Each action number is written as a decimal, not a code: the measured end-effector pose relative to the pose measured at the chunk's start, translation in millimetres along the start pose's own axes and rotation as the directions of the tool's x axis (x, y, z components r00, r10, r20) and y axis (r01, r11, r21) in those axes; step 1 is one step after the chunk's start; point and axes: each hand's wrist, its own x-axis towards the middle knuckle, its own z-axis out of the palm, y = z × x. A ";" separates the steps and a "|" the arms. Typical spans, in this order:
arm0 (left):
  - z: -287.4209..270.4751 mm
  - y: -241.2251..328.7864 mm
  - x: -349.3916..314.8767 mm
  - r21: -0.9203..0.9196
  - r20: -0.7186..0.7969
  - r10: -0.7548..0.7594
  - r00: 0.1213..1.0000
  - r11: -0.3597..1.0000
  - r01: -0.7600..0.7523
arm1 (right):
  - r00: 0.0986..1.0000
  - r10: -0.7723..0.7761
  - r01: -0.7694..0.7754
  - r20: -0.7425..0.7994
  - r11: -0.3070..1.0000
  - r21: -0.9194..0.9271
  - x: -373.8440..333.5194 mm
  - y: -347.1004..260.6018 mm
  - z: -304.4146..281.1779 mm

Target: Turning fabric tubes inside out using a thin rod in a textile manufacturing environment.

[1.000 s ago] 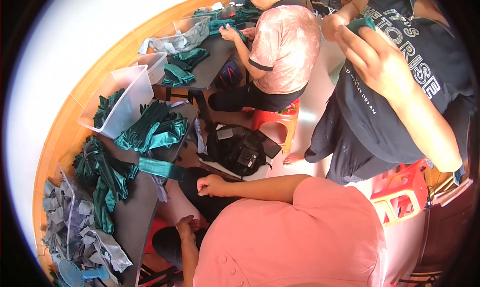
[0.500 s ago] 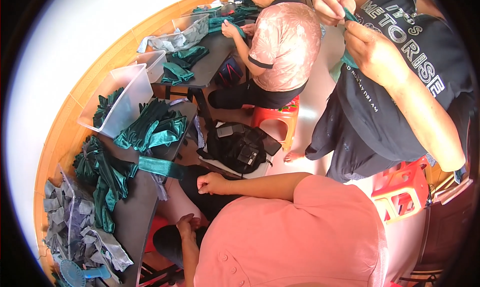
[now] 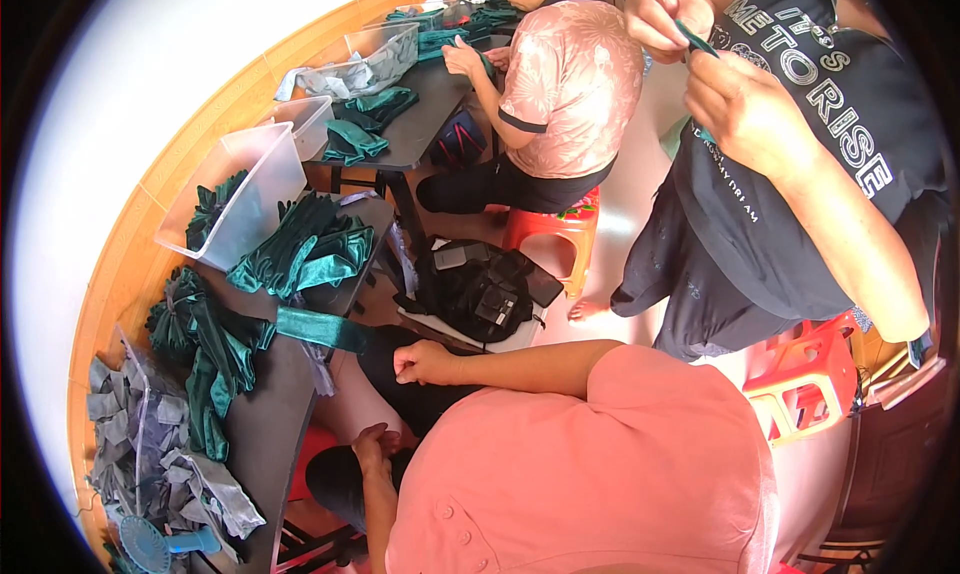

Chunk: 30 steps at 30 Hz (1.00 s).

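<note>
My right hand [image 3: 425, 362] rests over my dark-trousered thigh, fingers curled into a loose fist with nothing showing in it. Lower down, my left hand [image 3: 374, 446] lies by my other leg, empty, its fingers loosely bent and apart. Close to my right hand, a green velvet strip [image 3: 320, 329] reaches over the table edge onto my leg. On the dark table [image 3: 265, 414] lie a pile of green velvet gloves [image 3: 210, 364] and another glove bundle [image 3: 305, 249]. Grey cloth pieces [image 3: 190, 484] heap at the near end.
A clear plastic bin [image 3: 240, 199] stands behind the gloves. A small blue fan [image 3: 145, 544] sits at the lower left. Between the tables is a black bag [image 3: 485, 289]. A standing person [image 3: 780, 174] works green cloth with a thin stick; another person [image 3: 575, 84] sits beyond.
My hands have not visibly moved. The standing person's hands have shifted slightly, and less green cloth shows below them. The seated person's hands have moved a little.
</note>
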 end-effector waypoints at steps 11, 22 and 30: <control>-2.1 -1.5 1.2 0.005 -0.004 -0.013 1.000 1.000 0.013 | 1.000 0.017 -0.017 -0.001 1.000 -0.025 -0.4 -1.0 1.1; -1.9 -1.5 2.0 0.022 -0.012 -0.005 1.000 1.000 0.005 | 1.000 0.008 -0.008 -0.013 1.000 -0.015 1.6 4.1 2.0; 0.7 0.6 -1.3 0.013 -0.014 -0.007 1.000 1.000 0.007 | 1.000 -0.008 0.007 -0.006 0.999 -0.040 -0.3 1.7 -0.2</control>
